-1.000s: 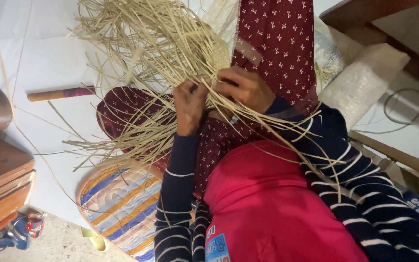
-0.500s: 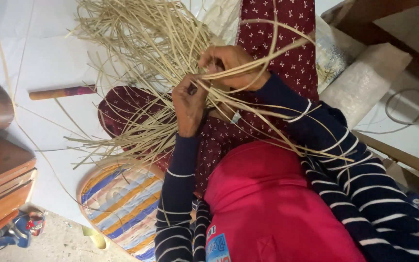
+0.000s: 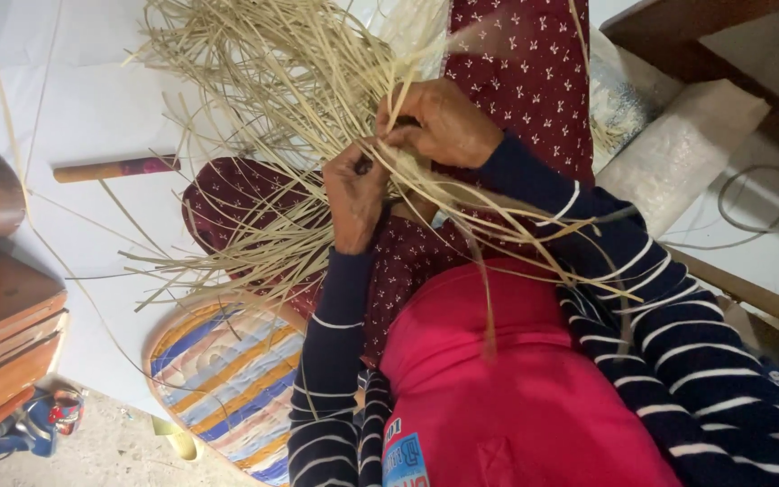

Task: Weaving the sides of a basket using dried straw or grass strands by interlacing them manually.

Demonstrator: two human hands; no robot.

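I see my left grip (image 3: 353, 194) closed around a bunch of pale straw strips (image 3: 272, 99), holding them over my lap on the dark red patterned cloth (image 3: 534, 63). My right grip (image 3: 439, 122), just above it and touching the same bunch, pinches a few strips between fingertips. The loose ends fan out over the white floor (image 3: 92, 108). A striped mat (image 3: 227, 379) lies beside my left sleeve.

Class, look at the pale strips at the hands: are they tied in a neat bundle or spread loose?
Spread loose. The strips fan outward from both hands, left and right; no tie visible.
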